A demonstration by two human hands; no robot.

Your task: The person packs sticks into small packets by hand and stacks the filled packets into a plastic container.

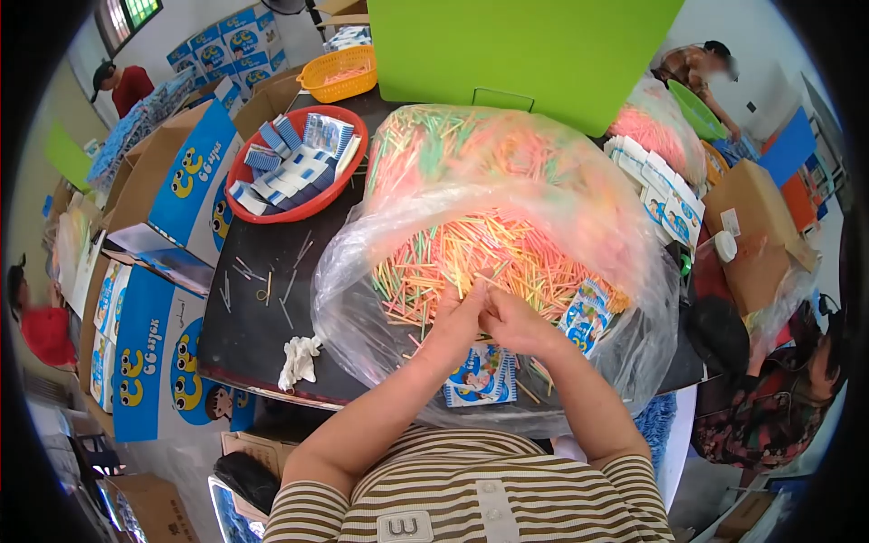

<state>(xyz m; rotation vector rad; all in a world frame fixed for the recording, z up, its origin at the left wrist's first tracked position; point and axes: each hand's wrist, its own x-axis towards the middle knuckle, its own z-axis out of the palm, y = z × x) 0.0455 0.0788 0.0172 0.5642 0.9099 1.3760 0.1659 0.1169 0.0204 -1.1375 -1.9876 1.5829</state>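
Thin sticks in pink, yellow, orange and green fill a large clear plastic bag whose mouth faces me. My left hand and my right hand meet at the near edge of the heap, fingers curled and touching. A few sticks show at the fingertips of the left hand. What the right fingers hold, if anything, is hidden. Just below the hands lies a blue-and-white printed packet. More such packets rest on the sticks to the right.
A red basin holds several blue-and-white packs. A yellow basket stands behind it. Loose sticks and a crumpled white tissue lie on the dark table. Printed cartons stand left. Other people work around the room.
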